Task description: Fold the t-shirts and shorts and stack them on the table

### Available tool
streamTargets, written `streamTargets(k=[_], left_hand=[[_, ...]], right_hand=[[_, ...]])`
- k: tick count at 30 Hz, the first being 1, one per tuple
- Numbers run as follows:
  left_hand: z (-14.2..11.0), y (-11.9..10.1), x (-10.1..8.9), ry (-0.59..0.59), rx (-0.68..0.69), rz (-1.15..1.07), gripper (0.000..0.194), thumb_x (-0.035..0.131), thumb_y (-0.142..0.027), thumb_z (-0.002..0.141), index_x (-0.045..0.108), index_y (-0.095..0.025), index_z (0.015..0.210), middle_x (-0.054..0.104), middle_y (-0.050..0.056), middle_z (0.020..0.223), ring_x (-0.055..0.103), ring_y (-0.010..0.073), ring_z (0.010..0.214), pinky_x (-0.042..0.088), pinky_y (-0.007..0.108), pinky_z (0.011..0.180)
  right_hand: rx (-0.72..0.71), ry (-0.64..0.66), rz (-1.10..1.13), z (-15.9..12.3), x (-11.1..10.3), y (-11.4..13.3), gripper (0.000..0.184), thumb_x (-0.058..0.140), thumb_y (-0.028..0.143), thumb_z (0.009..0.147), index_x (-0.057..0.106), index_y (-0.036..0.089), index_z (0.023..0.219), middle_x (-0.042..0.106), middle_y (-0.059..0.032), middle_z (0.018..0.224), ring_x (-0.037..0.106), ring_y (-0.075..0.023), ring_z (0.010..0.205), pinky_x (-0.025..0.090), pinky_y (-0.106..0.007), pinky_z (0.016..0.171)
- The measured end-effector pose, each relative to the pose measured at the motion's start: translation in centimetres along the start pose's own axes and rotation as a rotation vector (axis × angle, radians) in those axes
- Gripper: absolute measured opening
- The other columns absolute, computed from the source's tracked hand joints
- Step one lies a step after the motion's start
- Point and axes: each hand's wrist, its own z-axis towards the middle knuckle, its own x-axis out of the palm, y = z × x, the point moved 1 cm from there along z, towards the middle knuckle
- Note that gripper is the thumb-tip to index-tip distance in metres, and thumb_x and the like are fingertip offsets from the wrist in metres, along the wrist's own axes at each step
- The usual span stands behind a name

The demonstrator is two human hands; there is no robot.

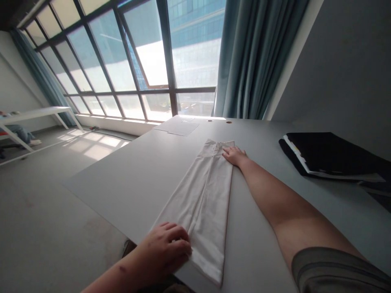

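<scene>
A pair of white trousers (203,187) lies lengthwise on the table, its waist end away from me and its two legs toward me. At the near end of the left-hand leg, my left hand (171,248) has its fingers curled closed on the fabric, hiding that leg's hem. The other leg's hem shows near the table's front edge. My right hand (234,156) rests flat at the right side of the waist, fingers spread over the cloth and the tabletop beside it.
The table (122,179) is grey-white, with sheets of paper (183,127) at its far edge. To the right lies a black folder (324,152) with papers inside. A teal curtain (256,57) hangs beyond. At far left, a person's leg (23,134) shows under another table (36,114).
</scene>
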Motion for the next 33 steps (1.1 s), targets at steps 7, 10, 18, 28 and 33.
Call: streamTargets(k=[7, 10, 18, 28, 33], left_hand=[[2.3, -2.5, 1.6, 0.014, 0.147, 0.055, 0.005, 0.059, -0.025, 0.099, 0.063, -0.025, 0.101, 0.071, 0.002, 0.103, 0.062, 0.0141, 0.081, 0.049, 0.026, 0.080], [1.5, -1.8, 0.7, 0.007, 0.131, 0.040, 0.018, 0.064, -0.022, 0.094, 0.064, -0.027, 0.112, 0.070, 0.004, 0.112, 0.065, 0.0170, 0.091, 0.051, 0.030, 0.089], [-4.0, 6.5, -4.4, 0.110, -0.122, -0.184, 0.043, 0.057, -0.014, 0.092, 0.067, -0.032, 0.130, 0.068, 0.007, 0.132, 0.062, 0.0240, 0.123, 0.048, 0.039, 0.110], [-0.5, 9.0, -2.1, -0.062, -0.209, 0.081, 0.032, 0.063, -0.030, 0.096, 0.071, -0.033, 0.127, 0.066, 0.007, 0.135, 0.062, 0.0275, 0.122, 0.048, 0.047, 0.111], [0.8, 8.5, -1.5, -0.102, -0.286, 0.113, 0.036, 0.057, -0.023, 0.096, 0.070, -0.031, 0.129, 0.066, 0.008, 0.137, 0.061, 0.0298, 0.125, 0.048, 0.053, 0.110]], right_hand=[[0.027, -0.286, -0.012, -2.3, -1.6, -0.3, 0.050, 0.053, 0.046, 0.099, 0.065, 0.022, 0.142, 0.045, -0.0179, 0.158, 0.036, -0.0373, 0.147, 0.026, -0.064, 0.121], [-0.179, -0.353, 0.032, -5.3, -1.8, 0.6, 0.044, 0.057, 0.034, 0.095, 0.069, 0.019, 0.135, 0.055, -0.0176, 0.148, 0.048, -0.0342, 0.136, 0.032, -0.058, 0.120], [-0.803, -0.108, 0.293, -20.4, -1.8, 2.0, 0.045, 0.047, 0.008, 0.095, 0.071, 0.024, 0.129, 0.067, -0.0109, 0.133, 0.063, -0.0219, 0.124, 0.052, -0.040, 0.110], [-0.976, 0.174, 0.294, -37.1, -4.3, 7.8, 0.051, 0.059, 0.008, 0.087, 0.066, 0.025, 0.135, 0.061, -0.0118, 0.146, 0.052, -0.0243, 0.143, 0.030, -0.051, 0.128], [-0.779, -0.014, 0.350, -35.6, -3.1, 7.6, 0.046, 0.047, 0.003, 0.093, 0.069, 0.019, 0.130, 0.065, -0.0167, 0.136, 0.060, -0.0210, 0.133, 0.046, -0.043, 0.118]])
